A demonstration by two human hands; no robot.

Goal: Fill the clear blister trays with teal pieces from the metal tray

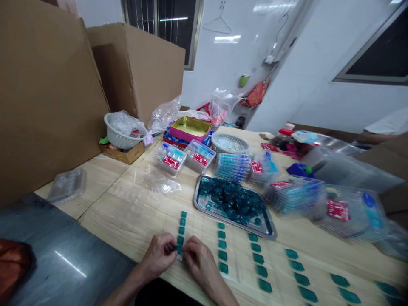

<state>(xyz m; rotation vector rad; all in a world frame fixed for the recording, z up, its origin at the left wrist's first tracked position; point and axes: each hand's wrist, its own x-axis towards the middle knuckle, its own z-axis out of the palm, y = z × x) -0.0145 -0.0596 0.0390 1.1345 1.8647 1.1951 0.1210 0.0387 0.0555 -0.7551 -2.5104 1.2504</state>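
at table's (127, 216) near edge, left hand (161, 251) pinches teal piece (179, 250); right hand (198, 255) just beside, fingertips bunched, grip unclear. teal row (181, 230) runs ahead between hands; tray (268, 226) lies beyond, rightward.

Two foreground hands (159, 253), six rows of green pieces (222, 244), one heaped tray (269, 226), two baskets (123, 138), one pink tin (188, 135)

Glossy pieces (234, 199), metal tray (268, 225), wood-grain table (127, 216)
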